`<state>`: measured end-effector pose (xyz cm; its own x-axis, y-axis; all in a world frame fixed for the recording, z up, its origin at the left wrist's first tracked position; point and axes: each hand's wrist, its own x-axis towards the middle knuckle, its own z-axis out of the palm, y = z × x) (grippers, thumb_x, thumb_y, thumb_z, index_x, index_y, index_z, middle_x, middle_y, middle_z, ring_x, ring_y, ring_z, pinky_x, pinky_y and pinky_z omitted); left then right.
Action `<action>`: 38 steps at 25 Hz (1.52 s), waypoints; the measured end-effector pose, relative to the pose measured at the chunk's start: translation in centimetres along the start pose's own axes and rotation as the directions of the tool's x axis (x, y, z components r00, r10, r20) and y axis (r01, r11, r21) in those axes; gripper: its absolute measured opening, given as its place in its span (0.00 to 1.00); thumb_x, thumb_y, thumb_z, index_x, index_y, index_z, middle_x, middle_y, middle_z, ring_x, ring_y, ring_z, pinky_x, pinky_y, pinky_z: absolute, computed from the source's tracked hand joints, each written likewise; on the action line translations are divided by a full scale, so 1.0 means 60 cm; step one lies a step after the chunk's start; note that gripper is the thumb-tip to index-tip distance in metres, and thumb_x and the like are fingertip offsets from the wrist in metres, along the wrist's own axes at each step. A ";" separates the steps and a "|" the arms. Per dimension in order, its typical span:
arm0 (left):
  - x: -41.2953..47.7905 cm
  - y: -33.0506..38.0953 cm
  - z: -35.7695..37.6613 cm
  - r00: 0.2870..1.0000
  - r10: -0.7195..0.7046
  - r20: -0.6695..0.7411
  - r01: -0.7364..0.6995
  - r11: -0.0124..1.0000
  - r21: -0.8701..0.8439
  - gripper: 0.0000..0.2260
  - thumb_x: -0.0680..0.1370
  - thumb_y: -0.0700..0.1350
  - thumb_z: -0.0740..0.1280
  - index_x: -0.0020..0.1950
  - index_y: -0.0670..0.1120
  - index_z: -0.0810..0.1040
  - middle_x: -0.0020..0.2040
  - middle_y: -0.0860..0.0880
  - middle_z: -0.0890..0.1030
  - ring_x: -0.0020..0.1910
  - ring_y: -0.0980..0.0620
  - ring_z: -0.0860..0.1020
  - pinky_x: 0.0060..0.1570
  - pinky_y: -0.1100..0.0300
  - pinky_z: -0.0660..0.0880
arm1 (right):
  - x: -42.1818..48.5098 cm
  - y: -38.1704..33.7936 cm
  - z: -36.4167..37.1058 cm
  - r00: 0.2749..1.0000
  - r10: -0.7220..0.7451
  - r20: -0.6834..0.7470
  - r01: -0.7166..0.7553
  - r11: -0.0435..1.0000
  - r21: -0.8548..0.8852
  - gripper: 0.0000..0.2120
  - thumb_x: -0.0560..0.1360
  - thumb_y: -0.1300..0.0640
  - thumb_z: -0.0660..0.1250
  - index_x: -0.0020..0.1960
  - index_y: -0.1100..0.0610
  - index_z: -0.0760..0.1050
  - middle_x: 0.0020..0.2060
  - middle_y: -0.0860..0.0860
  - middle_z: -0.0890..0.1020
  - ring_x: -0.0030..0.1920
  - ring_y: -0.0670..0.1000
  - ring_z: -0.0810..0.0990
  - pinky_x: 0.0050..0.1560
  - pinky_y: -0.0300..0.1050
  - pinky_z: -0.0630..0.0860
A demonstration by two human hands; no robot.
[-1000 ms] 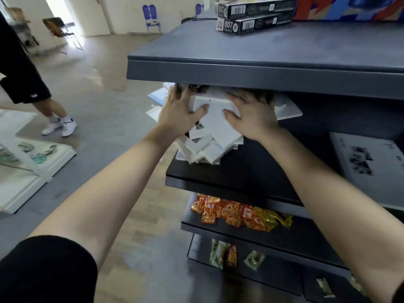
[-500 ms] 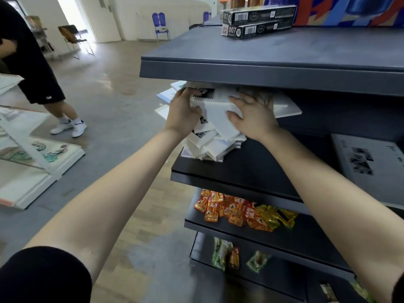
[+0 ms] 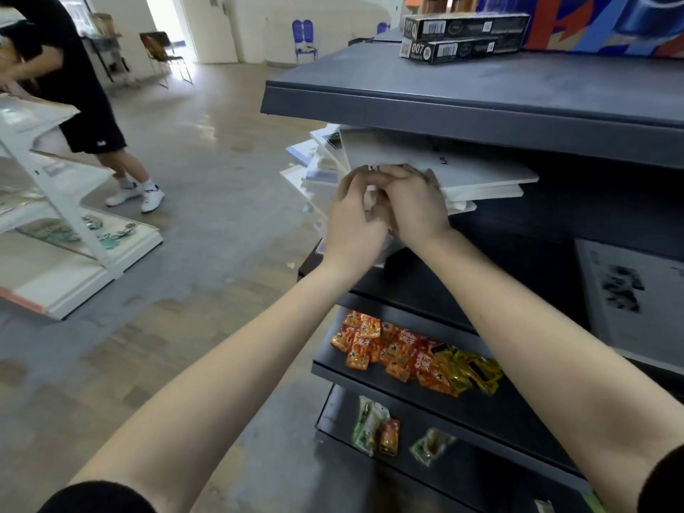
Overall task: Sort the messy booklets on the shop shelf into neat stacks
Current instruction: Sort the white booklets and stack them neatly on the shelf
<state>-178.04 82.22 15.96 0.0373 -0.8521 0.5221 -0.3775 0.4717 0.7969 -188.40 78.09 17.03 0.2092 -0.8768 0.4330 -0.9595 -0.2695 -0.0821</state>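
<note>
Both hands had come together since the earlier frame, when they lay apart on either side of a white booklet. The left hand [image 3: 353, 224] and right hand [image 3: 420, 207] now met fingertip to fingertip at the front of the pile of booklets [image 3: 455, 168], centre of the frame. The right hand's fingers were curled in under the big white top booklet and gripped the ones beneath it. The left hand's fingers were bent round a white edge showing between the two palms, though blur hid the exact hold.

The booklets lay on the second board of the dark shelf [image 3: 425, 290], fanned out unevenly, with corners jutting past the shelf's left end above the floor. The top board [image 3: 462, 120] sat close over the pile, leaving only a narrow gap above it. To the right of the pile the board was bare up to a large printed sheet [image 3: 636, 290] at the right edge. Two black boxes [image 3: 462, 37] rested on the top board; snack packets [image 3: 392, 349] lay on the lower board. At upper left another person [image 3: 74, 90] stood beside a white rack [image 3: 74, 231], well apart from the shelf.
</note>
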 end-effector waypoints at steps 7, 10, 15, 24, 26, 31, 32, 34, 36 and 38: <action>0.017 -0.034 -0.029 0.976 0.102 0.192 -0.165 0.923 0.346 0.27 0.68 0.38 0.62 0.68 0.44 0.67 0.71 0.44 0.65 0.71 0.42 0.62 0.69 0.49 0.61 | -0.058 0.048 -0.004 0.975 -0.195 -0.109 0.219 0.933 0.284 0.19 0.75 0.54 0.55 0.61 0.52 0.78 0.62 0.52 0.78 0.65 0.57 0.72 0.68 0.62 0.54; 0.026 -0.045 -0.027 0.955 0.141 0.259 -0.251 0.851 0.462 0.26 0.68 0.41 0.61 0.67 0.47 0.71 0.71 0.45 0.67 0.71 0.41 0.63 0.71 0.46 0.57 | -0.086 0.080 -0.019 0.946 -0.269 -0.181 0.321 0.858 0.402 0.17 0.75 0.54 0.57 0.58 0.51 0.79 0.58 0.47 0.80 0.64 0.51 0.72 0.69 0.59 0.51; 0.032 -0.073 -0.022 0.908 0.289 0.305 -0.419 0.676 0.607 0.21 0.71 0.43 0.58 0.62 0.49 0.77 0.64 0.50 0.77 0.65 0.47 0.73 0.69 0.43 0.60 | -0.132 0.143 -0.035 0.957 -0.203 -0.205 0.267 0.895 0.358 0.15 0.75 0.52 0.58 0.56 0.47 0.80 0.58 0.44 0.78 0.65 0.49 0.69 0.68 0.62 0.50; 0.007 -0.047 0.024 0.824 0.481 0.299 -0.558 0.600 0.573 0.15 0.74 0.58 0.64 0.52 0.50 0.83 0.52 0.52 0.84 0.54 0.48 0.81 0.47 0.56 0.78 | -0.168 0.218 -0.061 0.982 0.156 0.104 -0.185 0.893 0.410 0.25 0.74 0.61 0.68 0.69 0.50 0.68 0.72 0.53 0.64 0.71 0.50 0.63 0.67 0.27 0.54; 0.000 -0.041 0.027 0.851 0.448 0.274 -0.518 0.635 0.573 0.16 0.73 0.58 0.64 0.52 0.51 0.83 0.53 0.53 0.83 0.55 0.47 0.80 0.47 0.55 0.78 | -0.172 0.212 -0.060 0.984 0.112 0.140 -0.163 0.882 0.442 0.28 0.71 0.56 0.72 0.69 0.46 0.68 0.74 0.49 0.58 0.73 0.48 0.59 0.72 0.39 0.59; -0.033 -0.042 0.046 0.865 0.415 0.283 -0.502 0.685 0.528 0.17 0.74 0.55 0.62 0.56 0.50 0.81 0.58 0.51 0.81 0.62 0.42 0.76 0.55 0.50 0.75 | -0.160 0.197 -0.040 0.993 0.051 -0.110 -0.014 0.949 0.314 0.27 0.70 0.56 0.73 0.66 0.45 0.72 0.76 0.49 0.52 0.72 0.55 0.61 0.66 0.47 0.68; -0.035 -0.044 0.048 0.866 0.405 0.293 -0.500 0.696 0.516 0.17 0.74 0.55 0.61 0.57 0.49 0.81 0.59 0.50 0.81 0.62 0.42 0.75 0.57 0.49 0.74 | -0.154 0.191 -0.041 0.994 0.068 -0.089 -0.044 0.967 0.250 0.27 0.70 0.53 0.72 0.67 0.42 0.70 0.76 0.49 0.53 0.71 0.59 0.63 0.63 0.52 0.71; -0.028 -0.044 0.047 0.872 0.381 0.308 -0.489 0.709 0.508 0.17 0.74 0.54 0.62 0.58 0.48 0.80 0.60 0.48 0.80 0.63 0.41 0.75 0.59 0.48 0.74 | -0.145 0.183 -0.043 0.994 0.106 0.014 -0.107 0.981 0.165 0.28 0.72 0.45 0.68 0.69 0.37 0.64 0.76 0.47 0.53 0.69 0.61 0.62 0.60 0.56 0.73; -0.016 -0.038 0.044 0.884 0.347 0.314 -0.466 0.713 0.525 0.16 0.74 0.52 0.65 0.59 0.49 0.79 0.60 0.48 0.80 0.62 0.42 0.75 0.57 0.46 0.75 | -0.142 0.179 -0.044 0.993 0.099 0.066 -0.107 0.986 0.125 0.27 0.73 0.41 0.64 0.70 0.34 0.60 0.75 0.45 0.53 0.70 0.60 0.60 0.61 0.56 0.72; -0.011 -0.025 0.042 0.904 0.291 0.314 -0.422 0.725 0.544 0.16 0.73 0.50 0.69 0.60 0.50 0.79 0.61 0.50 0.79 0.62 0.43 0.74 0.55 0.45 0.75 | -0.145 0.179 -0.049 0.996 0.073 0.053 -0.079 0.991 0.112 0.26 0.74 0.39 0.62 0.71 0.34 0.59 0.75 0.46 0.55 0.71 0.59 0.59 0.61 0.56 0.72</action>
<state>-179.82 81.53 13.66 -0.3667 -0.7040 0.6082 -0.7925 0.5788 0.1922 -201.06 84.02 15.02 0.1481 -0.9141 0.3775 -0.9459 -0.2424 -0.2158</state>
